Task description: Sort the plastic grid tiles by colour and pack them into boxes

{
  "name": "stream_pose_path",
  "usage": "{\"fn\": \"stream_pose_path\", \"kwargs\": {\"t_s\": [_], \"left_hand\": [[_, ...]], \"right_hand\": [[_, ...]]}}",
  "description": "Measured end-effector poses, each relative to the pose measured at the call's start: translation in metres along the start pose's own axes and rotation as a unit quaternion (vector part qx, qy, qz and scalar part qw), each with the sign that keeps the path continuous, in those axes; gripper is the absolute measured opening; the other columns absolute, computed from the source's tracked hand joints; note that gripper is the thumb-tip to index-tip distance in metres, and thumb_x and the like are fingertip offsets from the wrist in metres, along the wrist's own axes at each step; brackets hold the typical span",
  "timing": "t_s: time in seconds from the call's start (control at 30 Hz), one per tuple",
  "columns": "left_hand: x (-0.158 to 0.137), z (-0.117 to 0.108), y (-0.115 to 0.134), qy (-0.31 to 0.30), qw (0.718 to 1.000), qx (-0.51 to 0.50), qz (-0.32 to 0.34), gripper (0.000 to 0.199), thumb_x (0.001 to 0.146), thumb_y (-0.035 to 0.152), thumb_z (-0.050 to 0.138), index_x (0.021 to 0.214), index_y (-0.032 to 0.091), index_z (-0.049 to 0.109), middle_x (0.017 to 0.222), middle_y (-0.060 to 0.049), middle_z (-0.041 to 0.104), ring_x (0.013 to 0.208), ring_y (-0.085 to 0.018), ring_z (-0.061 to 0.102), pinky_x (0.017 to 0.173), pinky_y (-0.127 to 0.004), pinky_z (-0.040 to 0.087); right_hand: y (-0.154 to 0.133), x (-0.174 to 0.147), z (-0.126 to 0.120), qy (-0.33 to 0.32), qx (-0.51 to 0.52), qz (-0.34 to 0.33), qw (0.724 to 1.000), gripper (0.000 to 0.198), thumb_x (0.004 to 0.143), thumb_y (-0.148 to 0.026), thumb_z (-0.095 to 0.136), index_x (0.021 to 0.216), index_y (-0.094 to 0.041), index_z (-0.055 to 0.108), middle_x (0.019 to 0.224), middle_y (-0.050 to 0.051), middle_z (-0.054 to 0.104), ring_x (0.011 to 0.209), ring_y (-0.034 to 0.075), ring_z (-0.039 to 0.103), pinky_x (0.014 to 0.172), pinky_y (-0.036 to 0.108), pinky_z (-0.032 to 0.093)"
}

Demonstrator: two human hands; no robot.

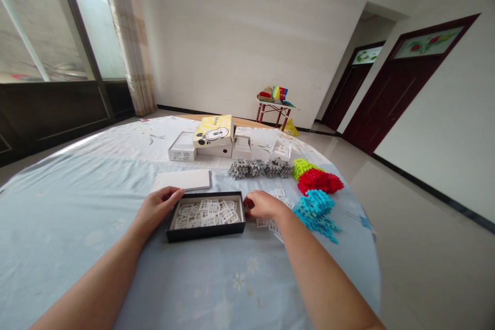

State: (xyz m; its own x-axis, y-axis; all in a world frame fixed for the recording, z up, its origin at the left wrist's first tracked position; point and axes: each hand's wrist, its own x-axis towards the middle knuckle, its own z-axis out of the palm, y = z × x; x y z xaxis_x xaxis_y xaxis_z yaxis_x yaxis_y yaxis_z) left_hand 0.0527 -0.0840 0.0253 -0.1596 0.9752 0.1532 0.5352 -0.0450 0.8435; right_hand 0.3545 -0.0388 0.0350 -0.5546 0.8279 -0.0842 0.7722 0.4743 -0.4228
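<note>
A shallow black box (pixel 205 233) with a pale inside lies on the blue cloth in front of me. Many flat white lattice pieces (pixel 209 211) are heaped inside it. My left hand (pixel 157 209) grips the box at its far left corner, thumb and fingers bent together. At the right wall my right hand (pixel 265 204) has its fingers curled against the box; their tips are partly hidden. More white lattice pieces (pixel 286 202) lie loose on the cloth beyond and under my right wrist. A white lid or flat box (pixel 184 180) sits just behind the black box.
Grey pieces (pixel 261 168), green pieces (pixel 302 167), red pieces (pixel 320 181) and blue pieces (pixel 315 210) are piled to the right. Behind stand a yellow cartoon-printed box (pixel 214 131) and white open boxes (pixel 181 146). The round table's edge (pixel 378 268) curves at right.
</note>
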Motion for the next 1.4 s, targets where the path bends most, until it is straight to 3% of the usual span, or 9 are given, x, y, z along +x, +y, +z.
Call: {"fn": "stream_pose_path", "kwargs": {"t_s": [0.2,0.53,0.73,0.83,0.93,1.07,1.2,1.3,1.4], "left_hand": [[-0.003,-0.005,0.005,-0.034,0.999,-0.011,-0.017,0.043,0.065,0.057,0.056,0.076,0.017,0.065,0.066,-0.002,0.066,0.063,-0.017,0.057,0.056,-0.024,0.042],[-0.003,-0.018,0.001,0.034,0.995,-0.080,-0.055,0.044,0.057,0.057,0.063,0.073,0.017,0.065,0.067,-0.003,0.067,0.063,-0.018,0.059,0.055,-0.024,0.045],[-0.001,-0.017,-0.002,0.036,0.995,-0.071,-0.053,0.044,0.058,0.056,0.063,0.076,0.016,0.066,0.069,-0.002,0.068,0.065,-0.018,0.060,0.056,-0.023,0.046],[-0.001,-0.016,-0.001,0.031,0.997,-0.053,-0.056,0.042,0.062,0.054,0.062,0.079,0.016,0.065,0.071,0.000,0.068,0.068,-0.017,0.059,0.058,-0.021,0.045],[-0.002,-0.014,0.003,0.027,0.997,-0.030,-0.066,0.042,0.063,0.053,0.061,0.081,0.016,0.065,0.070,0.002,0.068,0.068,-0.016,0.058,0.058,-0.020,0.043],[-0.002,-0.011,0.008,0.021,0.997,-0.001,-0.072,0.043,0.063,0.054,0.060,0.082,0.016,0.065,0.070,0.003,0.068,0.069,-0.016,0.058,0.059,-0.020,0.042],[0.003,-0.010,0.003,0.015,0.998,0.030,-0.058,0.043,0.066,0.056,0.055,0.085,0.018,0.065,0.074,0.003,0.068,0.075,-0.018,0.059,0.062,-0.021,0.043],[0.005,-0.012,-0.001,0.049,0.996,0.070,-0.040,0.040,0.071,0.053,0.051,0.089,0.019,0.063,0.080,0.002,0.067,0.080,-0.018,0.059,0.067,-0.022,0.043],[0.002,-0.015,0.006,0.139,0.977,0.159,0.004,0.033,0.074,0.049,0.049,0.090,0.024,0.061,0.089,0.002,0.064,0.075,-0.016,0.059,0.067,-0.025,0.044]], "right_hand": [[-0.001,0.002,0.005,0.016,-0.011,0.007,1.000,0.030,0.058,-0.034,0.068,0.082,-0.017,0.064,0.085,0.004,0.062,0.075,0.016,0.056,0.062,0.023,0.040],[0.009,0.009,0.012,0.080,0.105,0.036,0.991,0.022,0.061,-0.014,0.060,0.082,-0.017,0.059,0.073,-0.001,0.059,0.067,0.012,0.054,0.059,0.021,0.039],[0.006,0.006,-0.010,0.253,0.234,0.023,0.938,0.017,0.069,-0.020,0.056,0.086,-0.017,0.056,0.072,-0.001,0.057,0.067,0.012,0.054,0.064,0.025,0.045],[-0.009,0.000,-0.021,0.264,0.298,-0.034,0.917,0.022,0.072,-0.025,0.056,0.093,-0.016,0.056,0.078,0.001,0.060,0.072,0.012,0.057,0.068,0.026,0.047],[-0.020,-0.009,-0.031,0.261,0.280,-0.063,0.922,0.026,0.074,-0.026,0.056,0.099,-0.018,0.058,0.087,0.003,0.063,0.078,0.013,0.059,0.073,0.027,0.047],[-0.009,-0.019,-0.045,0.294,0.251,-0.047,0.921,0.024,0.076,-0.029,0.055,0.096,-0.017,0.061,0.086,0.004,0.065,0.078,0.013,0.060,0.072,0.028,0.047],[0.017,-0.028,-0.054,0.373,0.262,0.003,0.890,0.023,0.076,-0.032,0.054,0.091,-0.016,0.062,0.078,0.003,0.065,0.069,0.014,0.060,0.066,0.028,0.048],[0.031,-0.037,-0.054,0.424,0.275,0.029,0.862,0.024,0.077,-0.033,0.052,0.091,-0.015,0.060,0.078,0.004,0.066,0.064,0.013,0.059,0.063,0.027,0.048],[0.037,-0.048,-0.048,0.452,0.283,0.049,0.844,0.026,0.077,-0.035,0.051,0.091,-0.015,0.059,0.076,0.005,0.065,0.059,0.012,0.057,0.060,0.026,0.047]]}}
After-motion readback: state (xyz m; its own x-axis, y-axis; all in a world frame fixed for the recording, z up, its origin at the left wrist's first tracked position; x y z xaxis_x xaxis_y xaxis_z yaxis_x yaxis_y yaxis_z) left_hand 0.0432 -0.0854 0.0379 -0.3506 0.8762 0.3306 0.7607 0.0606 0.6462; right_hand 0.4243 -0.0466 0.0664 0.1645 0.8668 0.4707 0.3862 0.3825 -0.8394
